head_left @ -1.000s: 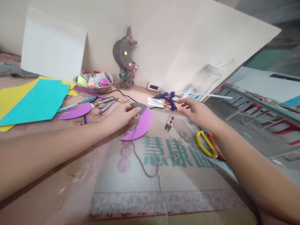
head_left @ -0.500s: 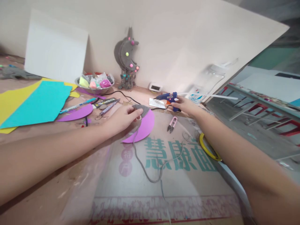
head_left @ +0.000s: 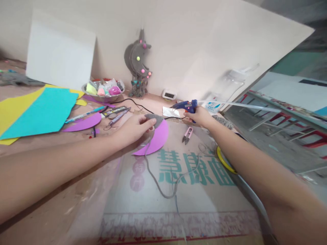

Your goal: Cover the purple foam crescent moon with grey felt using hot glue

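My left hand (head_left: 140, 126) pinches the upper end of a purple paper crescent (head_left: 158, 137), which is wrapped there with grey yarn (head_left: 154, 119). The yarn's loose tail (head_left: 153, 177) hangs from it and loops over the printed sheet. Away to the right, my right hand (head_left: 200, 116) is closed around the handle of a blue hot glue gun (head_left: 187, 106); a small light glows on its body and a long clear glue stick (head_left: 237, 104) sticks out of its back. Beneath the nozzle lies a white paper scrap (head_left: 170, 112). Pink thread snips (head_left: 187, 135) rest nearer me.
A grey yarn-covered moon (head_left: 138, 58) with coloured balls stands against the wall, by a small digital clock (head_left: 169, 94). To the left are a bowl (head_left: 102, 98) of packets and blue paper (head_left: 43, 112). Yellow-handled scissors (head_left: 224, 161) and a clear bottle (head_left: 227, 85) are at right.
My right hand has closed more fully around the glue gun and shifted it slightly to the right, lifting it a little near the scrap. My left hand and the crescent have stayed in place.
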Demonstrator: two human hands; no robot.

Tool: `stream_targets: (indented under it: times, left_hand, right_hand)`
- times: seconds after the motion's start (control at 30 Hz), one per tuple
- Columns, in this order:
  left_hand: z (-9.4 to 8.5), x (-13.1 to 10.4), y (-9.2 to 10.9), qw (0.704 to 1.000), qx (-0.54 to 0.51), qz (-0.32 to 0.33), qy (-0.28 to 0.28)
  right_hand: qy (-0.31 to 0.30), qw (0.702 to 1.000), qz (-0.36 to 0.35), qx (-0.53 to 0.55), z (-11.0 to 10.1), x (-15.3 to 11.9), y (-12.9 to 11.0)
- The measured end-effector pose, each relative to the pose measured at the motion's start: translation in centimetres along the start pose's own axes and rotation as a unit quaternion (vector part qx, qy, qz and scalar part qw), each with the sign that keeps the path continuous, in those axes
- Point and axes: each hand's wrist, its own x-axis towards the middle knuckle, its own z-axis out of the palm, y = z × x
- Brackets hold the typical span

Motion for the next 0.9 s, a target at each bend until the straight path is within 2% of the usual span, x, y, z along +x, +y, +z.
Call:
stream_targets:
  times: [0.13, 0.2, 0.27, 0.33, 0.47, 0.57, 0.67, 0.77, 0.9]
  left_hand:
    - [-0.1, 0.1, -0.2, 0.999, 0.034, 0.01, -0.019]
    - [-0.2, 0.3, -0.4, 0.998, 0.059, 0.022, -0.01]
    - [-0.3, 0.4, -0.5, 0.995, 0.087, 0.039, -0.005]
    - [-0.4, 0.4, -0.6, 0.993, 0.103, 0.052, -0.004]
    - [-0.2, 0.1, -0.5, 0.997, 0.076, 0.031, -0.009]
    - [0.0, -0.2, -0.1, 0.998, 0.067, 0.0, -0.009]
    - [-0.1, -0.3, 0.4, 0.992, 0.129, 0.017, -0.003]
    - [-0.4, -0.1, 0.7, 0.985, 0.172, 0.03, -0.003]
    - [-0.6, 0.1, 0.5, 0.983, 0.178, 0.048, -0.001]
  right_hand:
    - [0.0, 1.0, 0.0, 0.014, -1.1, -2.0, -0.8]
    - [0.001, 0.998, -0.035, 0.05, -1.6, -3.8, -1.4]
    - [-0.018, 0.987, -0.09, 0.13, -1.7, -5.9, -1.9]
    - [-0.059, 0.979, -0.101, 0.169, -1.4, -8.1, -2.2]
    - [-0.059, 0.973, -0.11, 0.195, 0.1, -11.3, -2.5]
    - [-0.031, 0.98, -0.092, 0.174, 0.6, -12.3, -3.1]
    - [-0.028, 0.979, -0.108, 0.17, 0.5, -12.7, -3.6]
    - [-0.073, 0.971, -0.138, 0.182, 0.3, -13.0, -3.8]
    - [-0.115, 0.961, -0.156, 0.199, 0.5, -13.3, -3.7]
